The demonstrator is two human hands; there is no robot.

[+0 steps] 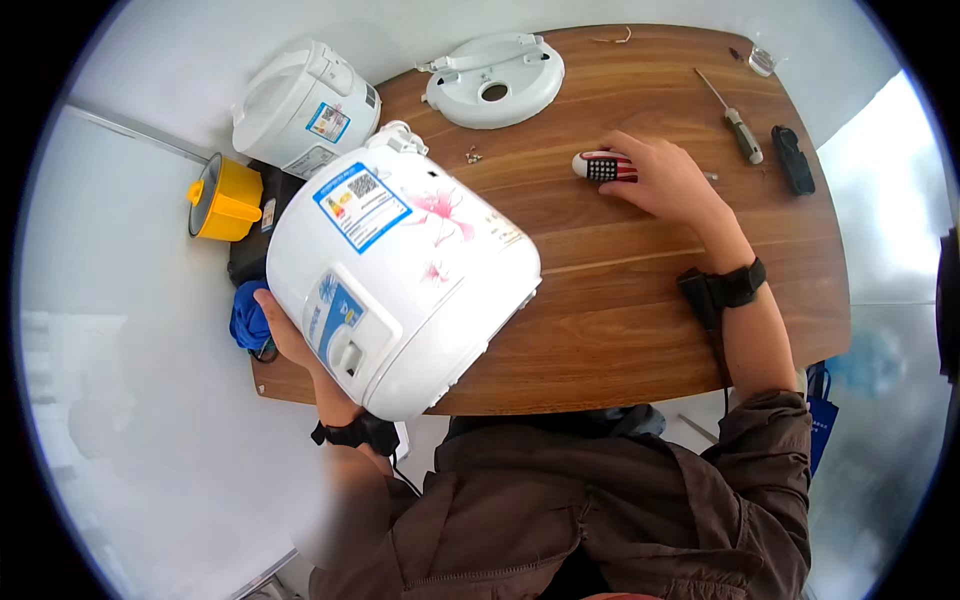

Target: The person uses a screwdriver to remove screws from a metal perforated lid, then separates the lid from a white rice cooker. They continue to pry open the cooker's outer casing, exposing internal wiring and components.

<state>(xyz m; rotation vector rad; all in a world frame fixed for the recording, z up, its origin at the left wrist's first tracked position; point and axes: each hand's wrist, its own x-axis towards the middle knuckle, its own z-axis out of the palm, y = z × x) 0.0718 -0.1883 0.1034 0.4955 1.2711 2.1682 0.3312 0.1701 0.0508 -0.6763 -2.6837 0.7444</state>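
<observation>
A white rice cooker body [440, 270] with pink flowers and a blue-edged label is tilted over the left part of the table. My left hand [290, 335] holds it from the left and below, thumb showing, the other fingers hidden behind it. Over the middle right of the table, my right hand [660, 180] is closed round a screwdriver [598, 167] with a red and white handle and a black dotted patch. A short bit of its metal shaft shows past the hand. Several small screws [473, 155] lie between the cooker and that hand.
At the back lies a round white cooker lid part [500, 90]. A second white rice cooker [310, 110] stands back left, near a yellow container [228, 200] and blue cloth [250, 315]. Another screwdriver [743, 135], a black case [792, 160] and a clear cup [762, 60] lie right.
</observation>
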